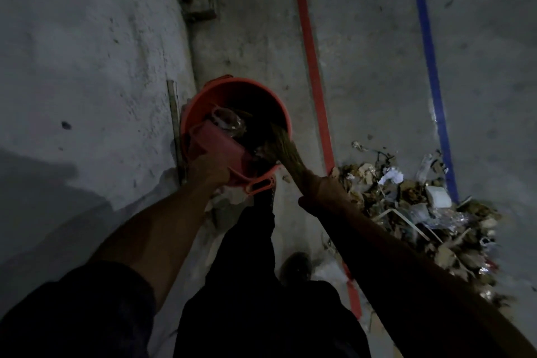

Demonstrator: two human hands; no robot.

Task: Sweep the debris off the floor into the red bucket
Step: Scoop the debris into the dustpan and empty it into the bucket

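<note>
In the head view, a red bucket is seen standing on the concrete floor, close beside the wall at the left. A pink dustpan is tilted over the bucket's near rim and is gripped by the left hand, whose fingers are curled round its near end. A straw broom is clasped by the right hand, and its bristles are reached down inside the bucket. The step in hand is judged to be the emptying of a panful, with scraps being brushed off the pan; clear plastic is already seen lying inside. A large debris pile is left on the floor to the right, near the bucket but apart from it, so much of the task appears undone. Next, the pan would need to be lowered to the pile's edge and the broom drawn toward it. Room is tight at the left, where the wall hems the bucket; open floor is offered farther off, between the red stripe and the blue stripe.
</note>
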